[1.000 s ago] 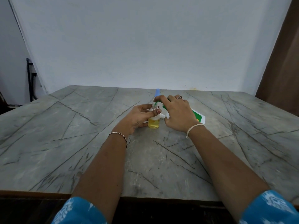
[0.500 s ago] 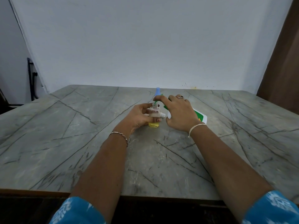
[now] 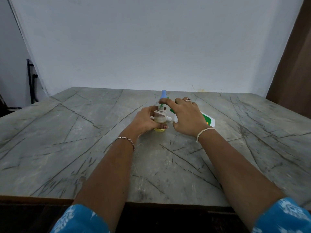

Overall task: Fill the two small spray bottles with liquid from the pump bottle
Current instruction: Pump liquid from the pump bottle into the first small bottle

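Roughly midway: the left hand (image 3: 146, 121) grips a partly filled spray bottle (image 3: 160, 116), the right hand (image 3: 186, 115) clasps the pump bottle (image 3: 207, 119) with a forefinger on its pump, and a blue-capped bottle (image 3: 164, 94) beyond the hands looks unfilled.

Worktop (image 3: 67, 148): grey stone-look slab, dark veins, brown front edge. Standing on it past centre: small clear bottle (image 3: 159, 117), yellow liquid at its base. White bottle (image 3: 207, 119) with green label just right of it, tilted. Blue-capped bottle (image 3: 164, 94) behind both, mostly hidden
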`<state>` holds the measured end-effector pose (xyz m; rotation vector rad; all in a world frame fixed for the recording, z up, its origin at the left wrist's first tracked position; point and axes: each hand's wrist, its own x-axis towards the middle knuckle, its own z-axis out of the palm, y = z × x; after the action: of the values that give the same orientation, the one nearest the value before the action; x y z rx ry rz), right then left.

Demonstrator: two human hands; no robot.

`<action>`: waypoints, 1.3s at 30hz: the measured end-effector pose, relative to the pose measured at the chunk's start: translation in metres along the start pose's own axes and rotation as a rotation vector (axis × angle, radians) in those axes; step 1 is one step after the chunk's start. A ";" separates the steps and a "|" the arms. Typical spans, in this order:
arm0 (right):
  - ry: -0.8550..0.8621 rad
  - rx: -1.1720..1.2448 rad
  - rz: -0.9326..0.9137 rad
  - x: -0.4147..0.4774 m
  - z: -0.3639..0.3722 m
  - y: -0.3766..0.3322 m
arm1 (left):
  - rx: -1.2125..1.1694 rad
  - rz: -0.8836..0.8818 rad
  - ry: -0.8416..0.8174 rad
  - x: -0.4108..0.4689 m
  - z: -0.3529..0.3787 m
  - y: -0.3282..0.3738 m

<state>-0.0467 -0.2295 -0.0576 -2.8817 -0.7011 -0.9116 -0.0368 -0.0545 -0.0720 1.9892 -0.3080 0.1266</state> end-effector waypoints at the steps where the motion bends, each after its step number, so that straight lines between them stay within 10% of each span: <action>1: -0.001 -0.005 -0.001 0.000 0.000 0.000 | 0.003 -0.001 0.000 0.001 0.000 0.000; 39: -0.037 -0.016 0.027 -0.002 -0.005 -0.007 | 0.133 0.083 0.026 0.004 0.002 -0.006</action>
<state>-0.0533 -0.2251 -0.0550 -2.9213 -0.6589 -0.8672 -0.0313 -0.0547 -0.0777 2.1051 -0.3742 0.2313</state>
